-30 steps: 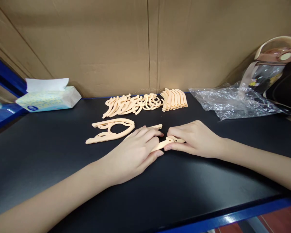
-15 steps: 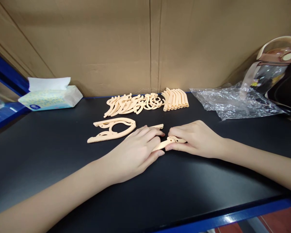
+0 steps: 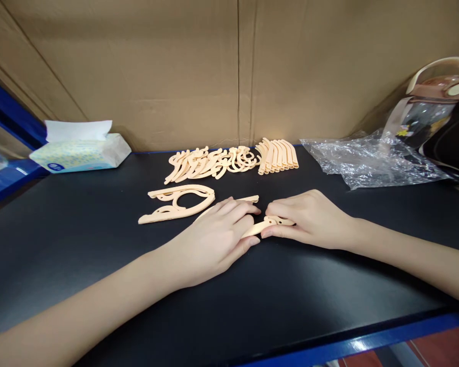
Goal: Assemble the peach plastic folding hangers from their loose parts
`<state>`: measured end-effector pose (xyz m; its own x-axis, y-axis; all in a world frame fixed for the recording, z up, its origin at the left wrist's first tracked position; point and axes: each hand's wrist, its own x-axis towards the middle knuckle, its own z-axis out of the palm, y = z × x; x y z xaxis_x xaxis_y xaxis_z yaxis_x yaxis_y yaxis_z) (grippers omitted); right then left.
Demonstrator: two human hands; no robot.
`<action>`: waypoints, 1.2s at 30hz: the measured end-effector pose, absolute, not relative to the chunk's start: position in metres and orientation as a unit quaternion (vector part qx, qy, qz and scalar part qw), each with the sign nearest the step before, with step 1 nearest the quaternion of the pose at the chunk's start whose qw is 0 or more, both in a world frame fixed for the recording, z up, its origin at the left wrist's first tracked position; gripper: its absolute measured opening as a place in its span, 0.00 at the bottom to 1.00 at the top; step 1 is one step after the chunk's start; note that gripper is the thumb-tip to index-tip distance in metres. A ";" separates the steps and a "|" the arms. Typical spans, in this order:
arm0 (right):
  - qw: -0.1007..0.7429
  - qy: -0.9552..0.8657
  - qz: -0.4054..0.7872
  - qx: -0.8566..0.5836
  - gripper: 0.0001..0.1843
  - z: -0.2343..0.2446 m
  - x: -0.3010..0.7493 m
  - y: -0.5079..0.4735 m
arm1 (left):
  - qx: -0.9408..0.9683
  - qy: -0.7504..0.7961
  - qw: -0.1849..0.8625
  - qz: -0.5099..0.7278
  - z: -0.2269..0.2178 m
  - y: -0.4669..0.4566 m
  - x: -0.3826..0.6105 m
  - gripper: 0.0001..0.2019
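Note:
My left hand point(image 3: 214, 239) and my right hand point(image 3: 309, 216) meet at the middle of the black table point(image 3: 99, 265). Both are closed on one cream plastic hanger piece point(image 3: 263, 225) that lies between them; most of it is hidden under the fingers. Just left of my left hand lies an assembled cream folding hanger point(image 3: 178, 203), flat on the table. Behind it, by the cardboard wall, lies a row of loose cream hanger parts point(image 3: 210, 163) and a tidy stack of curved pieces point(image 3: 278, 154).
A tissue pack point(image 3: 80, 150) sits at the back left. Crumpled clear plastic wrap point(image 3: 367, 163) lies at the back right, beside a water bottle point(image 3: 428, 107). A cardboard wall point(image 3: 229, 66) closes the back. The table's blue front edge point(image 3: 367, 341) runs along the bottom right.
Both hands stay on the hanger piece with hardly any movement; only the view has shifted slightly.

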<state>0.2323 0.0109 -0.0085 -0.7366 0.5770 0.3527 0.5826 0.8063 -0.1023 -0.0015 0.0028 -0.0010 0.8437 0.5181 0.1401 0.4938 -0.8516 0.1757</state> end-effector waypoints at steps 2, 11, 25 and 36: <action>0.185 -0.932 -0.006 -0.313 0.24 -0.008 0.233 0.011 | 0.958 0.263 0.066 0.095 -0.001 0.003 -0.001 0.15; 0.173 -0.935 -0.004 -0.310 0.21 -0.009 0.233 0.008 | 0.958 0.262 0.072 0.093 -0.001 0.003 -0.001 0.15; 0.181 -0.926 -0.004 -0.332 0.28 -0.007 0.232 0.010 | 0.957 0.270 0.069 0.082 -0.001 0.003 -0.002 0.16; 0.177 -0.929 -0.005 -0.325 0.28 -0.008 0.233 0.010 | 0.956 0.265 0.077 0.095 -0.002 0.004 -0.001 0.15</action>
